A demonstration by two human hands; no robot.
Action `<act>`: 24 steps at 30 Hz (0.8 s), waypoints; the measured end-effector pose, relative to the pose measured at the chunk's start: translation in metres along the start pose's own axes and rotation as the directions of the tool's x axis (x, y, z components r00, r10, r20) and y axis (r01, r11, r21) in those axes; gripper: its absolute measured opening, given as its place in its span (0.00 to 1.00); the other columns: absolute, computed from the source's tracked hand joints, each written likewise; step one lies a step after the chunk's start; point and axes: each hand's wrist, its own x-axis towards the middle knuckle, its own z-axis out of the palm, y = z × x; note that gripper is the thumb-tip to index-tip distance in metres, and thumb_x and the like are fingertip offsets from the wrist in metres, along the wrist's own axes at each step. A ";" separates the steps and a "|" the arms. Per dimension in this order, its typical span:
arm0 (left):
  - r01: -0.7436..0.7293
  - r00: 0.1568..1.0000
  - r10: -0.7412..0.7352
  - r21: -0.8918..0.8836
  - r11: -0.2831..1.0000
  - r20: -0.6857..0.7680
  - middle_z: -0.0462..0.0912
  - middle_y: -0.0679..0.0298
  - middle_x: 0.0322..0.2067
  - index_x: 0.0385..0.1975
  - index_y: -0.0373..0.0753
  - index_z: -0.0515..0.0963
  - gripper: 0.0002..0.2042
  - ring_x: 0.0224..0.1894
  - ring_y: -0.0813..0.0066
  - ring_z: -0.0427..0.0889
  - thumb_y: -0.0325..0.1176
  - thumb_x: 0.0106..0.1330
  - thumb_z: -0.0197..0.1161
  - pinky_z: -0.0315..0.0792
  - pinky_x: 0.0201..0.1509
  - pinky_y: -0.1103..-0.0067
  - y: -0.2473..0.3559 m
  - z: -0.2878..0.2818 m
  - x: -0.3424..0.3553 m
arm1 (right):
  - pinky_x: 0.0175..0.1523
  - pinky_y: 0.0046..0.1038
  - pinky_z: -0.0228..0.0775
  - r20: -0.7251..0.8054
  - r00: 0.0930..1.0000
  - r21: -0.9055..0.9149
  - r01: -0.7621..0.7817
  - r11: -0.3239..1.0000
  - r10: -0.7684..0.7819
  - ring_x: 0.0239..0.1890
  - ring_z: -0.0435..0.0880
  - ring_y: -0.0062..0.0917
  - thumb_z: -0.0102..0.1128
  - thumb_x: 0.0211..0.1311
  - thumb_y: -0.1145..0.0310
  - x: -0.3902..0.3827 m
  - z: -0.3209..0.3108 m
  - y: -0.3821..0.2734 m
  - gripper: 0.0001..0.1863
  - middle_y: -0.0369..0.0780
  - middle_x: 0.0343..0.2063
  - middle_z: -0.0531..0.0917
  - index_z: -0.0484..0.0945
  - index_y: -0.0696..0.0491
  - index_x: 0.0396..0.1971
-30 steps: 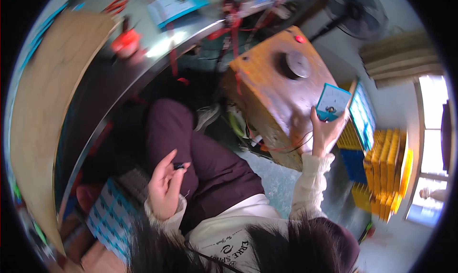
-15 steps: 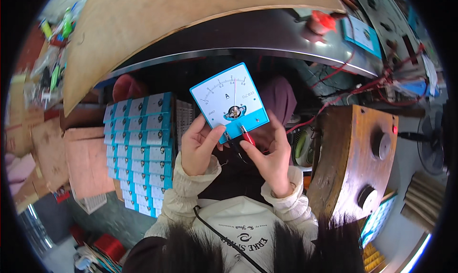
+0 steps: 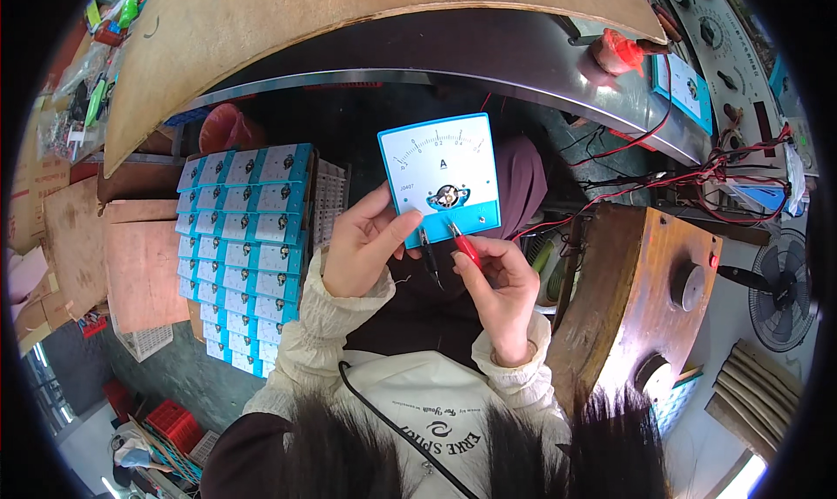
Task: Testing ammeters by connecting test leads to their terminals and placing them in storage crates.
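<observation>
Held up over my lap is a square blue-and-white ammeter point(image 3: 440, 163), dial facing me. My left hand point(image 3: 359, 246) grips its lower left edge, thumb on the front. My right hand point(image 3: 499, 290) pinches a red alligator clip point(image 3: 466, 246) between thumb and fingers; its metal tip touches the blue lower strip of the ammeter. A black alligator clip point(image 3: 431, 259) hangs from that strip beside my left thumb, with no hand on it. The needle cannot be made out clearly on the scale. My left fingers behind the meter are partly hidden.
Rows of similar meters point(image 3: 246, 228) stand stacked at the left, by flat cardboard point(image 3: 144, 276). A wooden box with black knobs point(image 3: 623, 298) stands on the right, near a fan point(image 3: 779, 290). Red and black wires point(image 3: 715, 176) tangle below the metal-edged bench point(image 3: 488, 85).
The ammeter has turned more upright and sits slightly further right in view. My right hand has shifted back along the red clip, leaving more of it showing.
</observation>
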 end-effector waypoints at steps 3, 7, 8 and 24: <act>0.031 0.999 -0.031 0.003 1.000 0.038 0.85 0.63 0.43 0.68 0.31 0.65 0.26 0.31 0.86 0.80 0.31 0.73 0.62 0.72 0.31 0.89 -0.002 -0.001 0.001 | 0.44 0.20 0.80 -0.001 1.000 -0.020 0.001 1.000 -0.001 0.36 0.87 0.17 0.71 0.60 0.79 -0.001 -0.003 0.001 0.11 0.39 0.35 0.88 0.82 0.61 0.42; 0.031 0.998 -0.031 -0.001 1.000 0.058 0.85 0.64 0.43 0.69 0.32 0.65 0.26 0.31 0.86 0.79 0.31 0.73 0.62 0.72 0.32 0.89 -0.005 -0.001 0.001 | 0.44 0.21 0.80 -0.010 1.000 -0.021 -0.010 1.000 0.010 0.36 0.87 0.17 0.71 0.60 0.80 -0.003 -0.005 0.002 0.11 0.40 0.35 0.88 0.83 0.62 0.42; 0.033 0.998 -0.032 -0.003 0.999 0.060 0.85 0.64 0.42 0.69 0.32 0.65 0.26 0.31 0.86 0.79 0.32 0.73 0.62 0.72 0.32 0.89 -0.006 0.000 0.001 | 0.44 0.21 0.80 -0.015 1.000 -0.045 0.004 0.999 -0.004 0.36 0.87 0.17 0.71 0.60 0.80 -0.004 -0.006 0.002 0.11 0.40 0.35 0.88 0.83 0.62 0.42; 0.071 0.995 -0.070 -0.021 0.997 0.070 0.85 0.66 0.40 0.67 0.33 0.68 0.26 0.31 0.86 0.79 0.34 0.73 0.62 0.71 0.33 0.87 -0.008 0.014 0.003 | 0.33 0.18 0.77 -0.015 0.983 -0.159 0.176 0.971 -0.180 0.30 0.85 0.17 0.73 0.56 0.80 -0.006 -0.020 -0.005 0.12 0.40 0.34 0.87 0.84 0.60 0.41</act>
